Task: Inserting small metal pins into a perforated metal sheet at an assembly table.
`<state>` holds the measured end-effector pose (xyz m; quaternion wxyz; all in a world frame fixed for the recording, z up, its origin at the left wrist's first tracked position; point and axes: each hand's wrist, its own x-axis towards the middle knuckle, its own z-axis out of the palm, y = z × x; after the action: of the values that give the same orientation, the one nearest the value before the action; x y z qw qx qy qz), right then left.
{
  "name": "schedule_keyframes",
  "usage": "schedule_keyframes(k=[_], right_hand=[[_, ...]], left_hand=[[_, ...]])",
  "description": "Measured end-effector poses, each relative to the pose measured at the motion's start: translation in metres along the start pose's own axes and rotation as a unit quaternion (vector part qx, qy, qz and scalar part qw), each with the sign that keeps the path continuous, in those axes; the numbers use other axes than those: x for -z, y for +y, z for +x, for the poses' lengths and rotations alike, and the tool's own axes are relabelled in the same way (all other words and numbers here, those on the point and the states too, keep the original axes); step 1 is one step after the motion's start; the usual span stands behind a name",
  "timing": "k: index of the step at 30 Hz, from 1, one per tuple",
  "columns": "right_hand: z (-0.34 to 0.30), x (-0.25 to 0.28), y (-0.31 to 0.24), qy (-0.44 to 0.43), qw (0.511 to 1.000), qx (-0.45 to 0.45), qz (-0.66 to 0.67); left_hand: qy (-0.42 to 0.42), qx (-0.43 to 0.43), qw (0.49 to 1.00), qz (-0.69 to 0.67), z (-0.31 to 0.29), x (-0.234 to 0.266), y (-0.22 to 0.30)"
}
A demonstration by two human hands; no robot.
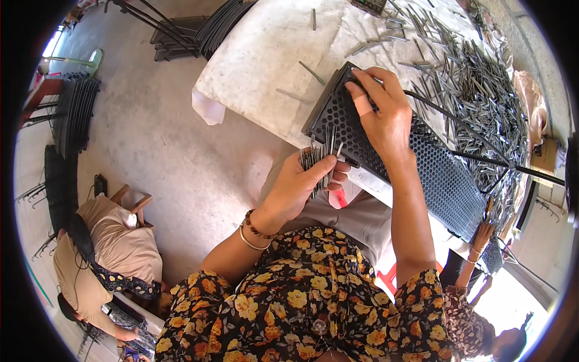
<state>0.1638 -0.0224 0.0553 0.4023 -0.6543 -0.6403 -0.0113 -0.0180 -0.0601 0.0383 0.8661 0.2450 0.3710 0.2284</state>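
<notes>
Here's the bare left hand (288,188), fingers curled in, thumb slanting across the front, the left forearm (232,256) angled inward; and the bare right hand (387,120) sits farther forward, back uppermost, fingers bent, right forearm (413,211) nearly straight.

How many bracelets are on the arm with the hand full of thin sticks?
2: a dark beaded bracelet nearer the left hand, and a pale bangle just behind it. More could be hidden underneath.
</notes>
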Motion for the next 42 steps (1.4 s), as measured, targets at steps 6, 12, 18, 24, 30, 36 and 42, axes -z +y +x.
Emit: schedule_keyframes(k=[6, 12, 18, 24, 30, 36, 42], right_hand=[[-0.01, 0.032, -0.026, -0.216, 0.934, -0.211, 0.193], [-0.01, 0.038, -0.021, -0.272, 0.864, -0.317, 0.28], [-0.011, 0.039, -0.018, -0.25, 0.845, -0.363, 0.302], [-0.004, 0.035, -0.011, -0.071, 0.905, -0.316, 0.277], [-0.009, 0.04, -0.02, -0.117, 0.886, -0.341, 0.29], [-0.021, 0.039, -0.029, -0.173, 0.889, -0.314, 0.285], [-0.029, 0.038, -0.024, -0.194, 0.893, -0.297, 0.275]], left_hand=[[-0.019, -0.027, 0.999, 0.006, -0.004, -0.003, 0.006], [-0.011, -0.032, 0.999, 0.02, -0.001, -0.006, 0.006], [0.016, -0.046, 0.999, -0.025, 0.0, -0.009, 0.003], [0.014, -0.022, 0.999, -0.024, 0.0, -0.008, 0.0], [0.032, -0.027, 0.998, -0.054, -0.002, -0.008, 0.002], [0.032, -0.021, 0.998, -0.058, -0.001, -0.013, 0.006], [0.028, -0.05, 0.998, -0.039, 0.001, -0.011, 0.002]])
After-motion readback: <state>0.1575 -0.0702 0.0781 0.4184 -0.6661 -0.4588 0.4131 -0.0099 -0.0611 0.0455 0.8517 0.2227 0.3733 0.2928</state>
